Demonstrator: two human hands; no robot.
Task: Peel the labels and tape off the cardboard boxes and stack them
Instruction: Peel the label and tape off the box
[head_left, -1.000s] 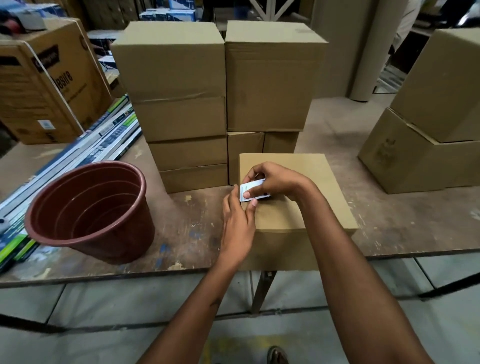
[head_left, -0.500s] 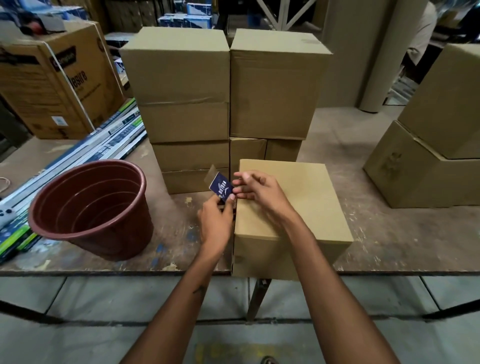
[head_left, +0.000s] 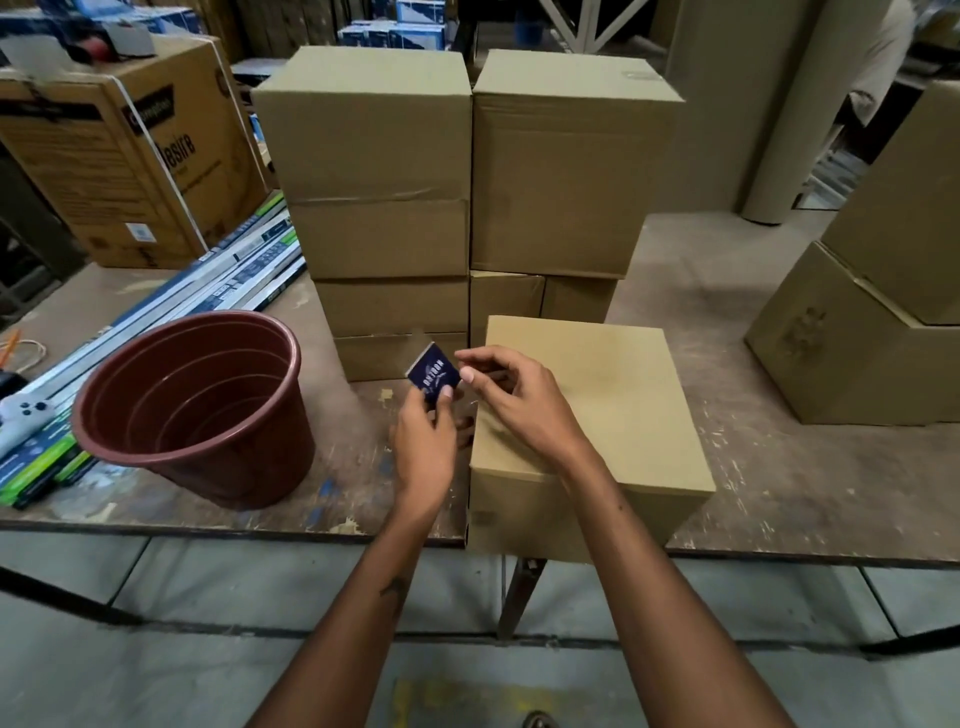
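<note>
A plain cardboard box (head_left: 613, 410) sits at the table's front edge, its top bare. My left hand (head_left: 423, 441) pinches a small dark blue label (head_left: 434, 378) with white print, held upright just left of the box's near-left corner. A strip of clear tape trails up from the label. My right hand (head_left: 511, 397) hovers over the box's left top edge, fingers curled and apart, fingertips right next to the label. Behind the box stands a stack of cardboard boxes (head_left: 467, 166) in two columns.
A brown plastic bucket (head_left: 197, 410) stands on the table to the left. Long flat packages (head_left: 156, 306) lie at far left beside a printed carton (head_left: 130, 156). More boxes (head_left: 862, 322) are stacked at right. The worn table (head_left: 779, 467) edge runs across the front.
The label has come off the box top. My left hand now holds it upright beside the box's left edge, while my right hand has let go and stays close.
</note>
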